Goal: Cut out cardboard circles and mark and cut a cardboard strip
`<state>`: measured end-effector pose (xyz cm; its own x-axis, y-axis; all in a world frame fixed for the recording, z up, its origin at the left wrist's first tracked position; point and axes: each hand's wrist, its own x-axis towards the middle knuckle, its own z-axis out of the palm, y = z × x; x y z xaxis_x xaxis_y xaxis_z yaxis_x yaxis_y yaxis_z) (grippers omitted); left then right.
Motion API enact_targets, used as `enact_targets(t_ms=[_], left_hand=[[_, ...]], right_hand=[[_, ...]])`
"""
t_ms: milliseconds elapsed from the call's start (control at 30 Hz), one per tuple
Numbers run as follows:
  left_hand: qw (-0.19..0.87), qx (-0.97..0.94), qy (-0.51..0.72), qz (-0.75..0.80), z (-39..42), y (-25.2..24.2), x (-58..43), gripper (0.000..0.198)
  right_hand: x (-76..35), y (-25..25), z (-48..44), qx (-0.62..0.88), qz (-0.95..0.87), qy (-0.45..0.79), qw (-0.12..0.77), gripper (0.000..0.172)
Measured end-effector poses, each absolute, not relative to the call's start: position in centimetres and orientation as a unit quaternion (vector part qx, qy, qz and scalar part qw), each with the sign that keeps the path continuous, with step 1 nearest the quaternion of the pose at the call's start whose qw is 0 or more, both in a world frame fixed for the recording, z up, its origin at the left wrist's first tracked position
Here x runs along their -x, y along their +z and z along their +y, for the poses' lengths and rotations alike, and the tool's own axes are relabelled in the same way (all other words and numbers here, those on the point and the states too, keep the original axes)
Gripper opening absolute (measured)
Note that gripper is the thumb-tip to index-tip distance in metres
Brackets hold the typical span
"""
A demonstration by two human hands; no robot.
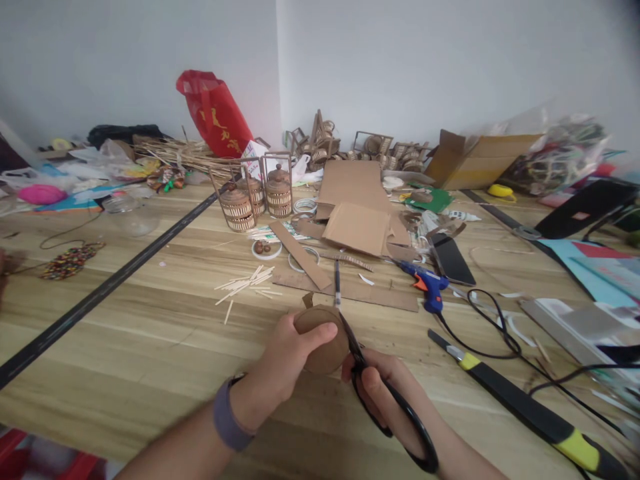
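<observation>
My left hand (285,357) is closed on a round cardboard disc (327,347), its thumb lying across the top face. A drawn curve runs near the disc's edge. Around the black handles of a pair of scissors (357,357) my right hand (390,387) is wrapped. The scissor blades meet the disc's right edge. A small cardboard scrap (308,300) shows at the disc's upper left. Just beyond the disc lies a dark pen (337,283), with a long cardboard strip (373,295) behind it.
A utility knife (520,400) lies at right, near a blue glue gun (427,285) with its cord and a phone (453,258). Thin wooden sticks (245,283) are scattered at left. Small lidded baskets (279,190) and stacked cardboard (357,227) stand farther back.
</observation>
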<state>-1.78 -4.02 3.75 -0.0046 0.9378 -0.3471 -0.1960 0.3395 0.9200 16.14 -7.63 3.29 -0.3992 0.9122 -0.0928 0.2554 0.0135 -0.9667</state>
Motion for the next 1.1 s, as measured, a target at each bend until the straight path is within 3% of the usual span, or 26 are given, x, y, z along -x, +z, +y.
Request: enact_targets(t_ms=[1100], left_hand=[[0.626, -0.346, 0.460, 0.526, -3.93, 4.11, 1.88, 0.041]], right_hand=[[-16.35, 3.07, -7.69, 0.460, -0.649, 0.524, 0.303, 0.078]])
